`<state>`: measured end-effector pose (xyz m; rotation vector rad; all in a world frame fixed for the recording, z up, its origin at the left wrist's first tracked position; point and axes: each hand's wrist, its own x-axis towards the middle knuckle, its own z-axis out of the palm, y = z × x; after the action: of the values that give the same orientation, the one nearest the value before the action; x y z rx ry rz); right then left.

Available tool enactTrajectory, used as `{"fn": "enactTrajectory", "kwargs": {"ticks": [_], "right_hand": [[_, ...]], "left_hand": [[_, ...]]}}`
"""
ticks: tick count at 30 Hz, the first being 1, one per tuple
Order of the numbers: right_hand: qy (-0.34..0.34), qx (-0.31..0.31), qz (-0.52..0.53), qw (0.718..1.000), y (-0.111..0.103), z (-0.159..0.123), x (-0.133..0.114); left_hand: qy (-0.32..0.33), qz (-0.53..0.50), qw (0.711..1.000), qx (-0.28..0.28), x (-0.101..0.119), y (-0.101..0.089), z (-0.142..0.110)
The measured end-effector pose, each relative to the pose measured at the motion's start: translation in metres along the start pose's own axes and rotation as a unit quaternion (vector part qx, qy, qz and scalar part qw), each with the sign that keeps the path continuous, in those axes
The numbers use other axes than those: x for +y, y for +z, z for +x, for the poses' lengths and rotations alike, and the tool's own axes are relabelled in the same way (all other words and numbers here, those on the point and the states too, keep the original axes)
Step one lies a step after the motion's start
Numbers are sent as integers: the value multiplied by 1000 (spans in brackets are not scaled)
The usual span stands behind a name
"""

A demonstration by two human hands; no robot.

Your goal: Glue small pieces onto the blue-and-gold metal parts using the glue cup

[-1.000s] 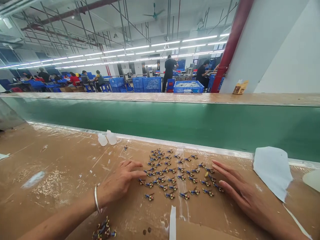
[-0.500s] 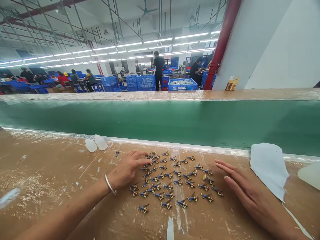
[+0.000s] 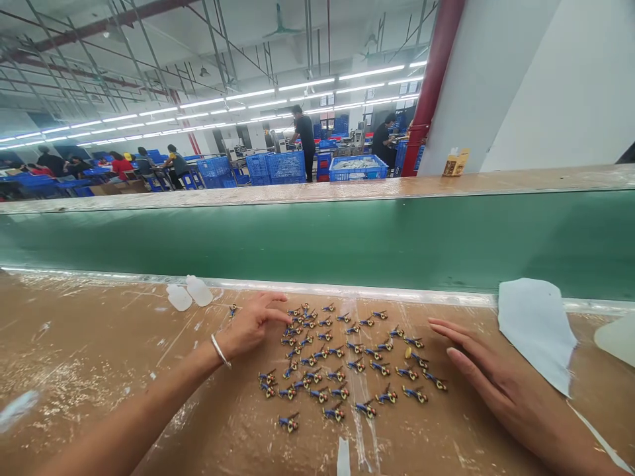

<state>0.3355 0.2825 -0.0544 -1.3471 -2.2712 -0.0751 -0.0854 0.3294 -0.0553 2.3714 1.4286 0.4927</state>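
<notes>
left hand (image 3: 251,326): lies low on the brown cardboard-covered table (image 3: 99,357), fingers loosely together and stretched toward the left side of the spread of small blue and yellow painted figurines (image 3: 342,360); the fingertips touch or nearly touch the pieces at the spread's upper left, clamped on nothing. a thin silver bangle (image 3: 219,350) sits on the wrist.
right hand (image 3: 489,377): flat on the table, palm down, fingers straight and slightly apart, holding nothing; the fingertips lie just beside the right end of the figurines.
figurines: laid out in rough rows in the middle of the table, nearer its far edge, between the two hands; one stray piece (image 3: 233,309) lies apart to the left.
two small white plastic bottles (image 3: 188,294): on their sides by the far edge, left of the spread.
white paper sheet (image 3: 538,330): at the far edge, right of the right hand.
green conveyor belt (image 3: 347,244): runs along just beyond the far edge.
</notes>
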Motion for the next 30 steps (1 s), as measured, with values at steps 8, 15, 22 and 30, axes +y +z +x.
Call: {"fn": "enactTrajectory", "kwargs": {"ticks": [8,15,22,30], "right_hand": [[-3,-9,-3,1000,6,-2,4],[6,-8,5,1000,5,0,3],[55,-33,61,996,3,2,1],[102,-64,79,990,1,1,0]], "left_hand": [[4,-13,1000,-28,8,-6,-9],[-3,-13,1000,-12,3,-7,-6],[12,26,1000,-10,-1,3,16],[8,17,1000,-4,2,9,30]]}}
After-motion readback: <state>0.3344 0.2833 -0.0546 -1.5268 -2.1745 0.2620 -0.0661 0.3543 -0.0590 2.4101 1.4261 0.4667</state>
